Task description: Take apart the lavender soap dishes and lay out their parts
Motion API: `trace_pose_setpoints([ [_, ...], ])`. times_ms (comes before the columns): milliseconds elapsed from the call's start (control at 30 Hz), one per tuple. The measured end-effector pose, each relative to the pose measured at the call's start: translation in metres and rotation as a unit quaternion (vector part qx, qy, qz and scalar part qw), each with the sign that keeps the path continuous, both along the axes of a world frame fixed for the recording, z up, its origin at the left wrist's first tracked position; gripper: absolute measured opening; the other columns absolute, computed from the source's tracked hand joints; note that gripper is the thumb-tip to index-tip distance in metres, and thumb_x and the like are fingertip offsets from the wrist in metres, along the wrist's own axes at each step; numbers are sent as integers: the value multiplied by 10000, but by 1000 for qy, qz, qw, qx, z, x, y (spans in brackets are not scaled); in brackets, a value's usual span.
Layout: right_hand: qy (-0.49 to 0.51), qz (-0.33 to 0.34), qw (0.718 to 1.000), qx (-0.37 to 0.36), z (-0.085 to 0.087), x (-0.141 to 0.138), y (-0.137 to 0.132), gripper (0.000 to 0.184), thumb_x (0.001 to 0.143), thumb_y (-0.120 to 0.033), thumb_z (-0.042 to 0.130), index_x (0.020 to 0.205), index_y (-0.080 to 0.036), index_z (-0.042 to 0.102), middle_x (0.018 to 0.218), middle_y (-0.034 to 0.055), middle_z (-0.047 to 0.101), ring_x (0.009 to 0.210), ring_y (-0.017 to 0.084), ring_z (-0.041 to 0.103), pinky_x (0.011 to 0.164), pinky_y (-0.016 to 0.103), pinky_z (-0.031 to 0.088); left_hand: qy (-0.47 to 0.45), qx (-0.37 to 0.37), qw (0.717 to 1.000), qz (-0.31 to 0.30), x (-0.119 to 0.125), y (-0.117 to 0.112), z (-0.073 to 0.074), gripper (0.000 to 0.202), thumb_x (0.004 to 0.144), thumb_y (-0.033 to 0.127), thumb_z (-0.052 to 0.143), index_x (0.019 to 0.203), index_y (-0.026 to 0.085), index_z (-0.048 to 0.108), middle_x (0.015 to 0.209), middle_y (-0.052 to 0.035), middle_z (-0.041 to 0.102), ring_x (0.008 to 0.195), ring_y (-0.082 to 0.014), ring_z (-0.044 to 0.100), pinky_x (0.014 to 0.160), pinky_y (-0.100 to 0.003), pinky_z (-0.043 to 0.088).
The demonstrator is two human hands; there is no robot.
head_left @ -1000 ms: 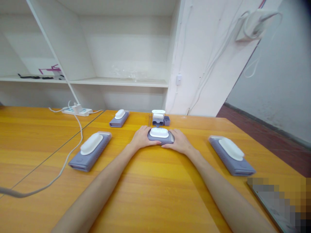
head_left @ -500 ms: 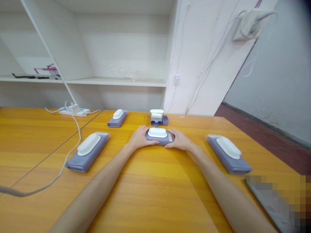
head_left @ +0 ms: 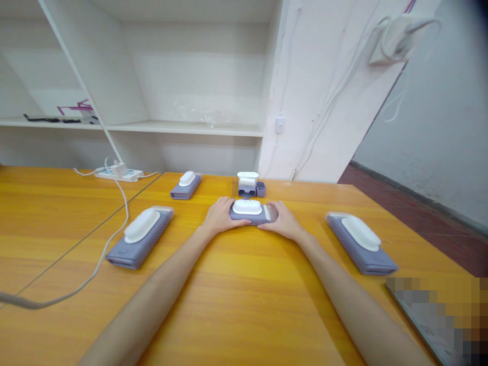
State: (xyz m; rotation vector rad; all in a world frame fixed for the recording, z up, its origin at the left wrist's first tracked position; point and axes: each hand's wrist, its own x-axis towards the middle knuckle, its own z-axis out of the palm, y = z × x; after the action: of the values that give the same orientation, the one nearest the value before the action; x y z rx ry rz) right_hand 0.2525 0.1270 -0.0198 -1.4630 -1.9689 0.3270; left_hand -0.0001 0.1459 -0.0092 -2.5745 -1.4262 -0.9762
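A grey-purple case (head_left: 248, 219) with a clear right end lies crosswise on the table in front of me. On its top sits a white oval piece with a ridged or bristly upper face (head_left: 247, 207). My left hand (head_left: 222, 215) grips the case's left end, thumb along the near side. Around the clear right end curls my right hand (head_left: 282, 221), its thumb also on the near side. Just behind the case stand an opened grey-purple and white container (head_left: 247, 184) and a small grey-purple box (head_left: 261, 189).
Similar cases topped with white oval pieces lie at left (head_left: 141, 238), back left (head_left: 186, 185) and right (head_left: 361, 243). A white cable (head_left: 110, 239) runs across the left side from a power strip (head_left: 120, 174). A flat dark-edged device (head_left: 427, 320), partly pixelated, lies at front right.
The view has shifted slightly, moving everything a little to the right. Both hands keep hold of the case, and slightly more of its clear right end shows.
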Motion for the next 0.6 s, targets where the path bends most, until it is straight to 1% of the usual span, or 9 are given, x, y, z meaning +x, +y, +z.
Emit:
trace_pose_setpoints([
  [100,39,23,999,-13,-2,5,3,926,532,-539,786,1324,-226,420,1280,93,506,1161,259,495,990,410,395,-4,-2,1000,-2,0,0,0,704,612,770,560,1024,199,565,986,-85,594,947,-251,551,835,-375,450],
  [167,56,27,998,-22,-2,8,4,906,524,-525,796,1305,-228,447,1289,87,513,1178,260,490,1013,409,380,-5,-5,1000,-3,0,0,0,711,614,768,561,1037,196,566,990,-88,597,952,-253,551,839,-375,449],
  [267,77,5,996,-38,-4,10,5,863,501,-529,805,1244,-222,491,1248,86,552,1149,269,518,991,422,405,-11,-5,1000,4,0,0,0,709,622,761,562,1057,202,564,997,-89,597,961,-256,552,847,-374,448],
  [333,91,-6,995,-45,-4,11,6,871,488,-527,810,1234,-224,479,1211,89,575,1109,274,545,955,436,434,-16,-3,1000,11,0,0,0,701,628,758,561,1057,203,565,994,-89,597,961,-256,552,848,-373,449],
  [467,131,-1,990,-42,-6,10,7,882,491,-502,815,1227,-212,424,1155,103,592,989,257,606,869,436,488,-33,-5,999,23,-1,0,0,701,634,753,561,1065,200,571,985,-87,599,946,-251,555,838,-373,454],
  [533,133,-7,990,-36,-6,9,7,868,511,-504,805,1222,-208,404,1156,115,587,996,258,604,872,440,488,-40,-7,999,24,-2,0,0,705,638,745,565,1089,204,570,982,-83,601,943,-248,556,838,-373,456],
  [600,110,-17,993,-29,-7,7,6,841,535,-515,790,1215,-205,405,1187,131,570,1062,276,575,914,457,463,-44,-7,999,25,-2,0,0,709,638,741,570,1103,206,570,981,-81,603,943,-247,557,840,-374,456],
])
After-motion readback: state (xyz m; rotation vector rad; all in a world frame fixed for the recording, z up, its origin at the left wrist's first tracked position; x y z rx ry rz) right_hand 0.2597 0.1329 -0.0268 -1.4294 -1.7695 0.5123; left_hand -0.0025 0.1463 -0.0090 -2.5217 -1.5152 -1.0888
